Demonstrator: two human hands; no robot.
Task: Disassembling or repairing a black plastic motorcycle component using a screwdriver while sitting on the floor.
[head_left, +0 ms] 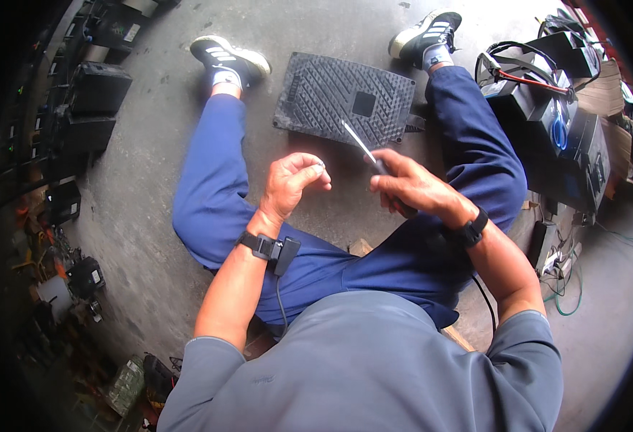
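My right hand (411, 183) is wrapped round the handle of a screwdriver (359, 141). Its bright shaft points up and to the left, above the near edge of a flat black case (323, 93). The case lies on the floor between my feet; diagonal ribs and a dark square patch mark its upper face. Nearer to me, left of the screwdriver, my left hand (291, 181) is closed in a pinch. A tiny silvery piece (321, 164) shows at its fingertips, too small to name. Neither hand touches the case.
Black boxes (561, 147) with cables and a coiled blue wire stand close by my right leg. A green cord (572, 311) trails over the floor at the right. More black units (100, 88) line the left side. My legs are spread around the case.
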